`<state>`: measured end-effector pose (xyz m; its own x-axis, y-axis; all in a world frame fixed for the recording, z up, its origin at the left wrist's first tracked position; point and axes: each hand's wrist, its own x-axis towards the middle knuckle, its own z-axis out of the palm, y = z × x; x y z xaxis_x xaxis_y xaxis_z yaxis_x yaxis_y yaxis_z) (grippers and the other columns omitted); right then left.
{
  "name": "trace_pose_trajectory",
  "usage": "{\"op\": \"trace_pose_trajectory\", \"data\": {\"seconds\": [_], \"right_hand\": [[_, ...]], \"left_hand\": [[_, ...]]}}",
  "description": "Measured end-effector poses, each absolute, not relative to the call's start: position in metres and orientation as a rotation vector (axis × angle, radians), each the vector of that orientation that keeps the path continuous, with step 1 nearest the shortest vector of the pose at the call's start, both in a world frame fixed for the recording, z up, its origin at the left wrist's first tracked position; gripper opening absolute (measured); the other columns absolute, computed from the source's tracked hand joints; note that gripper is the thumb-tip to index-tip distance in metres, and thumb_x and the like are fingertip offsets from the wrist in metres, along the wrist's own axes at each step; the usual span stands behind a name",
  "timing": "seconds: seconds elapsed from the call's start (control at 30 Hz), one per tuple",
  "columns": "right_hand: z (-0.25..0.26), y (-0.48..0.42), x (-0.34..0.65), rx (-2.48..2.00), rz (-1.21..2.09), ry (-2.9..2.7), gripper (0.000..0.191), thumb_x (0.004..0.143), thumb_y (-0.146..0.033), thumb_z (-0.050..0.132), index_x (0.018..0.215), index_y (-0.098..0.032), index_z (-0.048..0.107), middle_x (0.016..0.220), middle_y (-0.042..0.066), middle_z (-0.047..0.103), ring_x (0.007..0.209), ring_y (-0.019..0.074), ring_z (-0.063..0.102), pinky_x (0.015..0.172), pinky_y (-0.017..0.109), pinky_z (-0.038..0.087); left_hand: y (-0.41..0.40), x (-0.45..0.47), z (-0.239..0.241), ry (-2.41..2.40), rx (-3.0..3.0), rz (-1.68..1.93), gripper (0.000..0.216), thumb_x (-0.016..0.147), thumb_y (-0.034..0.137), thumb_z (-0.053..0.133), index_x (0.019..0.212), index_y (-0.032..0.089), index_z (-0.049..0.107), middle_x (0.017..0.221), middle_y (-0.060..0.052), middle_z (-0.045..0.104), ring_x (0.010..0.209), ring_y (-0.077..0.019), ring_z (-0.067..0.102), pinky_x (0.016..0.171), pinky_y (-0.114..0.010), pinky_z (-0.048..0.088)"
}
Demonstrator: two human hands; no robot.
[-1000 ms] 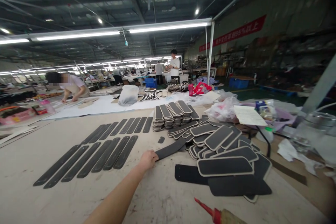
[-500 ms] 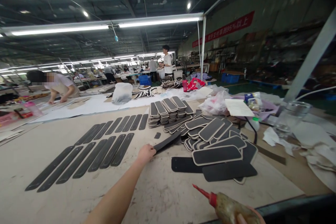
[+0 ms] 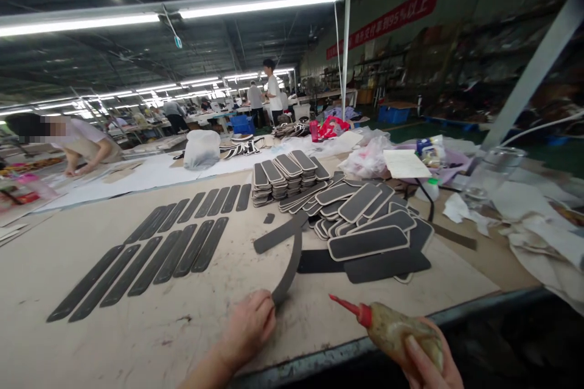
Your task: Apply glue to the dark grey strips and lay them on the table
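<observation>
My left hand (image 3: 250,323) pinches the near end of a thin black strip (image 3: 292,264), which bends upward and away from the fingers. Behind it another dark strip (image 3: 277,234) lies on the table. In my right hand (image 3: 431,355) is a squeeze bottle (image 3: 401,335) with a red nozzle, tilted so the tip points left over the table edge. To the left, two rows of dark strips (image 3: 168,258) with shiny surfaces lie side by side. A heap of black pads with beige edges (image 3: 374,243) spreads to the right of the strip.
Neat stacks of pads (image 3: 287,176) stand behind the heap. Beyond lie a white plastic bag (image 3: 201,149), crumpled clear plastic (image 3: 365,161) and a glass jar (image 3: 502,161). The metal table edge (image 3: 310,360) runs close by. A co-worker (image 3: 86,143) leans over the table at far left.
My left hand has drawn a black strip toward me, lifting and curving it, and uncovering another strip behind. The right hand stays around the bottle, now more fully in view.
</observation>
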<state>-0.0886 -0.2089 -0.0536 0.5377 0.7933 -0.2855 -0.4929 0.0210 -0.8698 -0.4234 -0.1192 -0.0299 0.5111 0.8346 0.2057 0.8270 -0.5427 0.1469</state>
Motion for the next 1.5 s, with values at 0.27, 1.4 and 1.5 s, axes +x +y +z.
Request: {"op": "trace_pose_trajectory", "data": {"seconds": [0.27, 1.4, 1.5], "right_hand": [[-0.056, -0.220, -0.122, -1.356, 0.860, -0.826, 0.055, 0.068, -0.047, 0.079, 0.109, -0.022, 0.052, 0.079, 0.000, 0.061, 0.056, 0.0149, 0.055, 0.049, 0.021, 0.049], [-0.053, -0.186, -0.158, -1.270, 0.097, -1.635, 0.025, 0.095, -0.038, 0.055, 0.107, -0.017, 0.051, 0.090, 0.007, 0.054, 0.080, 0.0209, 0.057, 0.069, 0.031, 0.050], [-0.052, -0.181, -0.140, -1.347, 0.011, -1.587, 0.028, 0.094, -0.041, 0.055, 0.106, -0.017, 0.051, 0.090, 0.007, 0.055, 0.080, 0.0219, 0.058, 0.071, 0.033, 0.049]], "left_hand": [[-0.170, -0.418, -0.049, 1.422, 2.541, 0.674, 0.020, 0.094, 0.021, 0.047, 0.106, 0.020, 0.063, 0.105, -0.009, 0.062, 0.099, -0.0214, 0.059, 0.090, -0.036, 0.052], [-0.174, -0.435, -0.048, 1.307, 2.489, 0.803, 0.020, 0.093, 0.014, 0.046, 0.098, 0.019, 0.065, 0.095, -0.007, 0.063, 0.090, -0.0185, 0.057, 0.083, -0.033, 0.051], [-0.174, -0.436, -0.048, 1.305, 2.530, 0.799, 0.019, 0.094, 0.014, 0.047, 0.098, 0.019, 0.065, 0.094, -0.007, 0.063, 0.090, -0.0189, 0.057, 0.084, -0.035, 0.051]]}}
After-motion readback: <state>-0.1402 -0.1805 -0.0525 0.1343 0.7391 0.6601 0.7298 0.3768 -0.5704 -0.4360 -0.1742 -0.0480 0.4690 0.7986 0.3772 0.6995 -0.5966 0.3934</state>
